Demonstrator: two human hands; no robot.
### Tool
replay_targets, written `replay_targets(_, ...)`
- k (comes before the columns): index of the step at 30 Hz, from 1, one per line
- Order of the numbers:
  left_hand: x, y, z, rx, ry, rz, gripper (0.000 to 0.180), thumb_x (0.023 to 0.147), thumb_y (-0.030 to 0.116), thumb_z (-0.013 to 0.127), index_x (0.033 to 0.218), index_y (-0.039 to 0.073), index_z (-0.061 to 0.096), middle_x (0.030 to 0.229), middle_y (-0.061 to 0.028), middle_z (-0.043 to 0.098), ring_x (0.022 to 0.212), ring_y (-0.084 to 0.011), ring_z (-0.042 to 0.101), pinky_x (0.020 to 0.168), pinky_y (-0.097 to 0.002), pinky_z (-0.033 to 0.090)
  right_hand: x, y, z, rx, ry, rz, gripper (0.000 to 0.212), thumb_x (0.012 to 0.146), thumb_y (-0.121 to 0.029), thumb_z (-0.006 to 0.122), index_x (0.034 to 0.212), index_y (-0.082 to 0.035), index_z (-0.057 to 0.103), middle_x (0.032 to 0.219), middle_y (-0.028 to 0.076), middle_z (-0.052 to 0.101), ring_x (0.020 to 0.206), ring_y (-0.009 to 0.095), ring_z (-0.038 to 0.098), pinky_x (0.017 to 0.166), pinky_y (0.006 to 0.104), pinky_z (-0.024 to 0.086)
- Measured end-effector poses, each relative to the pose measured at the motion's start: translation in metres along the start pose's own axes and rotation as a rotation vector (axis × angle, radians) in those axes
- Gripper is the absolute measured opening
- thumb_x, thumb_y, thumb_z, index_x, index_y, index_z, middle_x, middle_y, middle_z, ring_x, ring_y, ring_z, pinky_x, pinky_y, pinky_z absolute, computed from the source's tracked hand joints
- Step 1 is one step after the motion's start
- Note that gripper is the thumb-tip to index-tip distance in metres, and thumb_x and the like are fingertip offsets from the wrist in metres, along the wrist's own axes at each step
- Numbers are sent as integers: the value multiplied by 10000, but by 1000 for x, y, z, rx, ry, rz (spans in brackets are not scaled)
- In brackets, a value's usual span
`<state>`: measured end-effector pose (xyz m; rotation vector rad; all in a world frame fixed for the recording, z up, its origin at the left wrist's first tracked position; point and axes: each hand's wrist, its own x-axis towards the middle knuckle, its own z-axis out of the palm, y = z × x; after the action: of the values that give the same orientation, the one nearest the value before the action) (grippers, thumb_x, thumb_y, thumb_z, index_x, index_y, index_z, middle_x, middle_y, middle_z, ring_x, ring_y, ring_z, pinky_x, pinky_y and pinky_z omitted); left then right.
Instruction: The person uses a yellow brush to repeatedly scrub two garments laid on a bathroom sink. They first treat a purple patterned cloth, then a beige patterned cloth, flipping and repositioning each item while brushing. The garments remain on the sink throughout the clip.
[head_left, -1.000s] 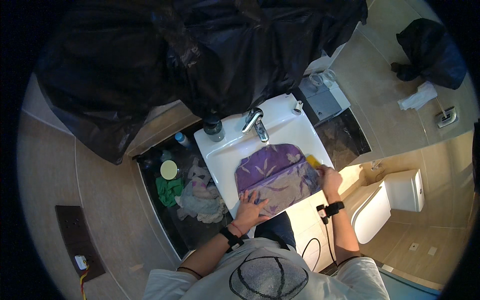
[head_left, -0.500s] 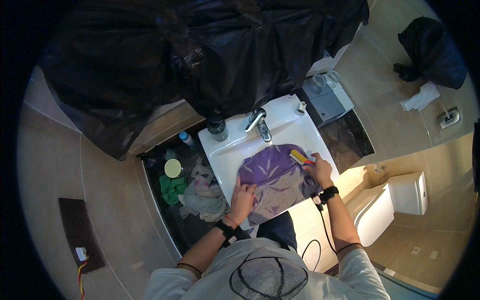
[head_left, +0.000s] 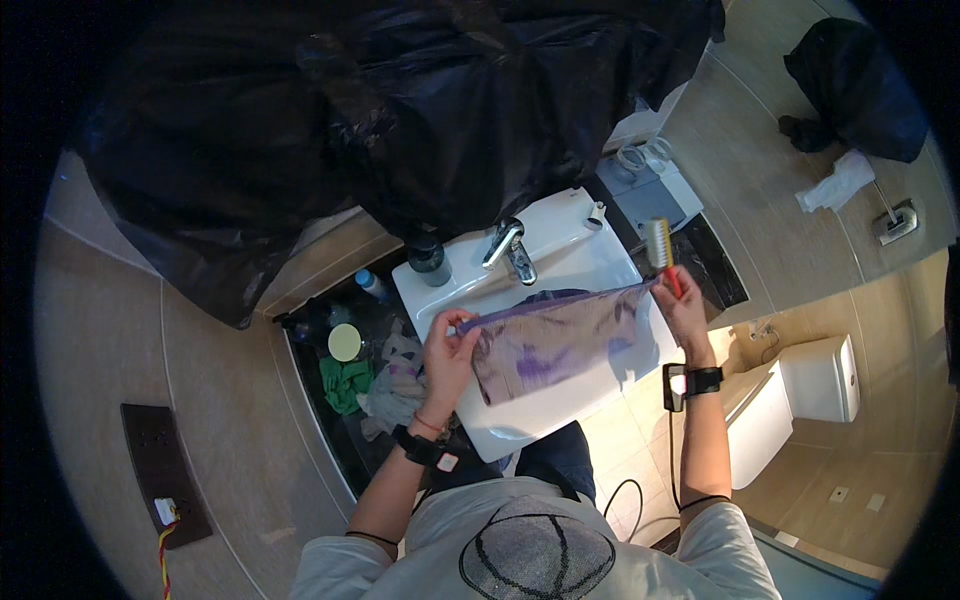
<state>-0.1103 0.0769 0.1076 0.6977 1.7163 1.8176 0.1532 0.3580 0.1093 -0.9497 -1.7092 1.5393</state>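
A purple and grey patterned cloth [head_left: 556,345] hangs stretched between my hands over the white sink [head_left: 520,435]. My left hand [head_left: 449,358] is closed on its upper left corner, thumb and fingers pinching the purple edge. At the upper right corner my right hand [head_left: 684,314] is closed too, holding the cloth's edge together with a scrub brush [head_left: 658,243]. That brush has a red handle and pale yellow bristles, and points up and away from me. Behind the cloth stands the chrome faucet [head_left: 513,252], its spout reaching over the basin. The basin's inside is partly hidden by the cloth.
A dark soap bottle [head_left: 428,262] stands at the sink's back left corner. Left of the sink lie crumpled pale cloths [head_left: 392,395], a green cloth [head_left: 345,385] and a round-lidded jar [head_left: 345,342]. A grey box [head_left: 652,200] sits back right, a toilet [head_left: 765,430] beyond my right arm.
Both hands have lifted the cloth's far edge up off the sink and drawn it taut, turning its greyer side toward me. The brush has risen with my right hand and now points upward.
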Motion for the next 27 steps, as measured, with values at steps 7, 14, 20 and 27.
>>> replay_targets(7, -20, 38, -9, 517, -214, 207, 188, 827, -48, 643, 997, 19, 689, 955, -77, 556, 939, -191, 649, 825, -281, 519, -27, -4, -26, -177, -82, 37, 155, 830, 42, 646, 925, -60, 578, 841, -45, 562, 770, 46, 511, 698, 198, 416)
replay_targets(14, -95, -64, -21, 639, -802, 147, 136, 876, 45, 640, 996, 42, 705, 1004, -97, 575, 1196, -290, 581, 874, -360, 533, -115, 109, -54, -813, 155, 200, 165, 802, -156, 736, 922, -69, 663, 765, 95, 670, 690, 226, 637, 638, 337, 491)
replay_targets(20, -105, -84, -31, 604, -838, 166, 167, 873, 79, 669, 1030, 40, 713, 1010, -130, 596, 1158, -311, 599, 862, -375, 533, -157, 49, 67, -1074, -80, 213, 356, 963, -457, 504, 1145, -207, 681, 775, 146, 690, 687, 340, 670, 580, 437, 507)
replay_targets(27, -102, -81, -32, 726, -861, 219, 198, 875, 127, 661, 1055, 73, 721, 1085, -170, 615, 934, -313, 663, 818, -373, 547, -170, 63, 57, -1232, -168, 159, 180, 872, -299, 640, 985, -219, 754, 709, 106, 680, 610, 299, 656, 546, 407, 496)
